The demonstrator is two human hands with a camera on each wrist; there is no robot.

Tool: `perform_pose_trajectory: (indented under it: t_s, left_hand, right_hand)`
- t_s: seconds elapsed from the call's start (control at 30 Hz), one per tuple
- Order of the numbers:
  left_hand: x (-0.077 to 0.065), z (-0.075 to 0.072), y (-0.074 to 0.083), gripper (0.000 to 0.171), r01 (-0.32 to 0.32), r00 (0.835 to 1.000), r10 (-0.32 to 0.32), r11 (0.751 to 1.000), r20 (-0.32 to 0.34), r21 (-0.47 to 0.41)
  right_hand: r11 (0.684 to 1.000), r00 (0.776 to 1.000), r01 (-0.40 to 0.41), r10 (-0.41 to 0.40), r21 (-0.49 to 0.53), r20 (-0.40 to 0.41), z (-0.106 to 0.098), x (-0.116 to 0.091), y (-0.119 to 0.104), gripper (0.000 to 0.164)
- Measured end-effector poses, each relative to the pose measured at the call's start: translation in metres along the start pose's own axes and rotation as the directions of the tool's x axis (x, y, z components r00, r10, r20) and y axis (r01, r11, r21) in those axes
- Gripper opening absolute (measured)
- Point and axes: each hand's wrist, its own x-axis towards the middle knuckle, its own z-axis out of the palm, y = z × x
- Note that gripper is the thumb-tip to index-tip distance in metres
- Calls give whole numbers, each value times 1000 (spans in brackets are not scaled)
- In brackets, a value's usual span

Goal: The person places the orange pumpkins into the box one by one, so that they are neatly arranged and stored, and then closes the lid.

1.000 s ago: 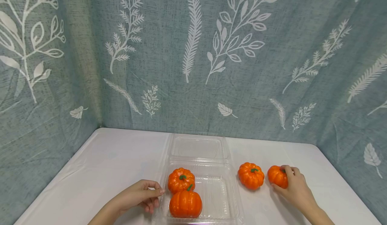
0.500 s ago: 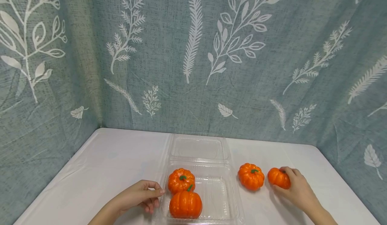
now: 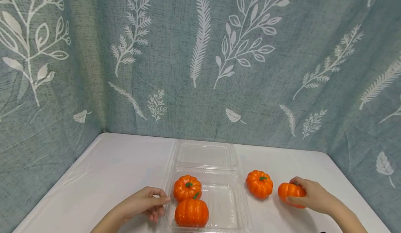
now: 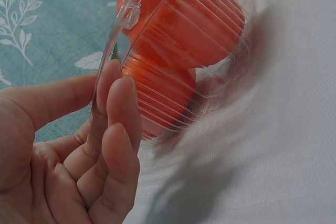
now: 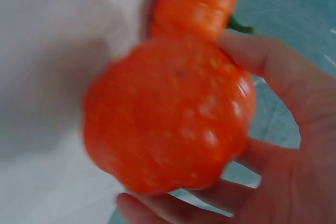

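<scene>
My right hand [image 3: 314, 195] grips a small orange pumpkin [image 3: 287, 191] with a green stem, thumb on one side and fingers on the other. In the right wrist view that pumpkin [image 5: 168, 119] shows its ribbed, speckled side. My left hand [image 3: 145, 201] pinches the left rim of a clear plastic clamshell container [image 3: 223, 205], seen close up in the left wrist view, where the thumb and index finger [image 4: 107, 85] meet at the rim. Two pumpkins sit inside along its left side, one behind [image 3: 187, 189] and one in front [image 3: 191, 213].
Another orange pumpkin [image 3: 259, 184] stands on the white tablecloth [image 3: 134, 156], between the container and my right hand. The container's lid [image 3: 205, 153] lies folded back behind it. A green-blue curtain with white leaf prints [image 3: 175, 59] closes off the back and sides.
My right hand has turned and drawn the pumpkin slightly toward me and to the right. The left hand keeps its place at the container's rim.
</scene>
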Motion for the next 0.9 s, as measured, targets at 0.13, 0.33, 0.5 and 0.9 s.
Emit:
perform_pose_trajectory:
  t_s: [0.13,0.33,0.5,0.9]
  left_hand:
    - [-1,0,0,24,-7,1000,7,1000,-2,4]
    - [-1,0,-1,21,-15,1000,15,1000,0,4]
    - [-1,0,0,21,-12,1000,12,1000,-2,3]
    - [0,0,-1,22,-7,1000,7,1000,-3,4]
  right_hand:
    - [999,994,-2,-2,38,114,-7,-1,-2,41]
    - [998,984,48,-55,42,167,-13,-4,-3,40]
    - [996,979,74,-83,51,186,-15,-6,-4,38]
    - [989,974,128,-140,79,180,-16,-10,-9,38]
